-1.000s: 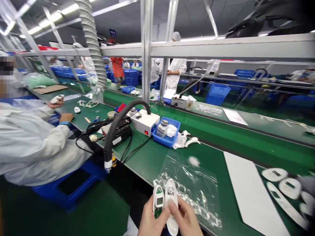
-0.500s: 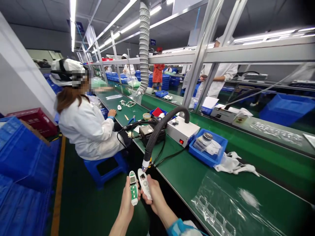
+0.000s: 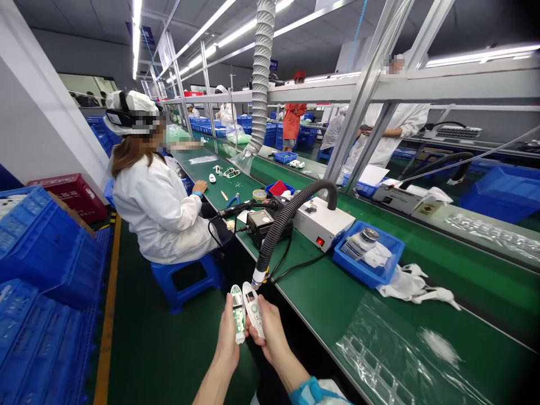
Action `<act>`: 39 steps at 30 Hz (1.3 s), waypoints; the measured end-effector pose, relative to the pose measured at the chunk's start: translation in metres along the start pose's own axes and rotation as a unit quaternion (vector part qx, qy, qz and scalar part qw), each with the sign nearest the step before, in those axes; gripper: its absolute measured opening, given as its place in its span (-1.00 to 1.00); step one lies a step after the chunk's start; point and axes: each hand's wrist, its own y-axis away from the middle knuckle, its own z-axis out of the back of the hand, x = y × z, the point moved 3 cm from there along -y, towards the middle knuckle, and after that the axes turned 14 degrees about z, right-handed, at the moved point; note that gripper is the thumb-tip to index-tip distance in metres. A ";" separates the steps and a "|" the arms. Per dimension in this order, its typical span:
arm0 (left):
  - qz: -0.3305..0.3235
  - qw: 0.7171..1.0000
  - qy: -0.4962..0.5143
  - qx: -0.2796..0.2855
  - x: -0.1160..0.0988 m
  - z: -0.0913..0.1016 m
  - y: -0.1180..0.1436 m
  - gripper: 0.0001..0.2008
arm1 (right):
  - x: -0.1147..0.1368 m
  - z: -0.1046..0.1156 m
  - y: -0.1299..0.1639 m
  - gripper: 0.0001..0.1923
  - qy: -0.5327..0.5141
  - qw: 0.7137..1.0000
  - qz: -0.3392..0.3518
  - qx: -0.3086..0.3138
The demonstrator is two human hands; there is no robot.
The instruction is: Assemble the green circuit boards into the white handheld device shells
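Observation:
My left hand [image 3: 228, 332] is closed on a white casing half with a green circuit board [image 3: 238, 315] in it, a small screen near its top. In my right hand [image 3: 270, 323] is the white front cover [image 3: 253, 309] of a handheld device, with a window and round buttons. The two halves are held upright side by side, their edges close together; whether they touch I cannot tell. Right above them ends the nozzle [image 3: 258, 277] of a black ribbed hose [image 3: 287, 216], which runs to a white box [image 3: 323, 222] with a lit red switch.
A blue tray [image 3: 394, 261] and white gloves [image 3: 422, 289] lie on the green bench [image 3: 304, 298]. Clear plastic bags [image 3: 379, 349] cover its near right part. On the left a co-worker [image 3: 156, 197] in white sits on a blue stool [image 3: 177, 281]. Blue crates [image 3: 42, 247] stand at far left.
Both halves have come closer together and turned slightly, so the circuit board shows more edge-on. The view has shifted a little, moving the scene rightward.

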 end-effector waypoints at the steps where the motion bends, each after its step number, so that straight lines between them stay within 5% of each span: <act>1: -0.003 1.000 0.004 -0.004 -0.003 0.004 0.000 -0.49 | -0.001 -0.005 -0.001 -0.49 -0.001 1.000 -0.003 0.003; 5: 0.009 1.000 0.006 0.011 0.001 0.005 0.009 -0.48 | 0.002 -0.003 0.009 -0.48 -0.010 1.000 -0.010 0.008; 13: 0.095 0.986 0.039 0.131 0.044 -0.027 0.049 -0.51 | 0.032 0.047 0.071 -0.49 -0.095 0.995 0.015 0.019; 20: 0.092 0.991 0.034 0.087 0.038 -0.034 0.073 -0.55 | 0.056 0.059 0.102 -0.54 -0.130 0.991 0.022 0.006; 28: 0.075 0.990 0.016 0.118 0.035 -0.045 0.091 -0.58 | 0.061 0.063 0.112 -0.53 -0.151 0.985 0.052 0.059; 33: 0.068 0.992 0.013 0.107 0.038 -0.042 0.090 -0.58 | 0.063 0.068 0.115 -0.50 -0.118 0.990 0.051 0.051; 39: 0.006 0.990 -0.064 0.125 0.043 -0.048 0.090 -0.64 | 0.075 0.076 0.118 -0.53 0.082 0.985 0.134 0.070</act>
